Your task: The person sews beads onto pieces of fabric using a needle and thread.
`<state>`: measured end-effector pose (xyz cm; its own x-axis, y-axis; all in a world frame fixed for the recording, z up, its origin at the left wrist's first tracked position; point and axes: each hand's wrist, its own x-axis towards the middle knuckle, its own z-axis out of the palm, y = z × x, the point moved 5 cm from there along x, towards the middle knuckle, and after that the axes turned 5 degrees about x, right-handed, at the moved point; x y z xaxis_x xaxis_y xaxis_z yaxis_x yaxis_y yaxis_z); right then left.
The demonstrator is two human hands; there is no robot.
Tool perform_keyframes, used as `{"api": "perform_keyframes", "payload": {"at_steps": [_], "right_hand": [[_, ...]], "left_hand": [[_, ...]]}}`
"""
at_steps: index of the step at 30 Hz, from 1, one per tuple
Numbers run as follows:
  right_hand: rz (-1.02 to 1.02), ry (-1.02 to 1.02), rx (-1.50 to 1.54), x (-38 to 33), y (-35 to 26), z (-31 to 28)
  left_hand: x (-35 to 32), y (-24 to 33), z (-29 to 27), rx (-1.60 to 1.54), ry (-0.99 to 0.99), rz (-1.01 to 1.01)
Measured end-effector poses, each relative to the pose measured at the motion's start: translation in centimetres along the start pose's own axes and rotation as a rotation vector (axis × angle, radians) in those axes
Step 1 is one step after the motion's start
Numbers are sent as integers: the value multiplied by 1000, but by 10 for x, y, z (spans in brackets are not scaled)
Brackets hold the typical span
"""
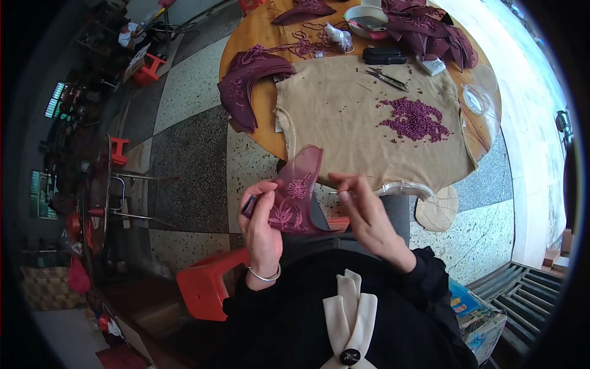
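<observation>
Just in front of the cloth (369, 123), your left hand (261, 224) pinches the maroon piece (295, 200) shut-fingered; your right hand (362, 212) closes on a thread, needle unseen. Keep the piece taut, stitching beside the embroidered flower.

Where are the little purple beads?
In the head view, the purple beads lie in a heap on the tan cloth on the round table, right of centre, just below the small scissors.
</observation>
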<state>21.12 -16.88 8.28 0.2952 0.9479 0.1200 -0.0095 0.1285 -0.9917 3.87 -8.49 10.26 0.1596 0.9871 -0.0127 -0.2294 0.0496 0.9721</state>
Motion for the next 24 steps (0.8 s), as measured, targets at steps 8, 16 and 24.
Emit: {"api": "perform_keyframes", "payload": {"at_steps": [8, 16, 24], "right_hand": [[16, 93, 68, 7, -3, 3], [-165, -29, -198, 8, -22, -9], [-204, -17, -489, -7, -58, -63]], "left_hand": [[-12, -3, 17, 93, -267, -51], [-12, 7, 15, 448, -546, -35], [-6, 21, 0, 514, -411, 94]]}}
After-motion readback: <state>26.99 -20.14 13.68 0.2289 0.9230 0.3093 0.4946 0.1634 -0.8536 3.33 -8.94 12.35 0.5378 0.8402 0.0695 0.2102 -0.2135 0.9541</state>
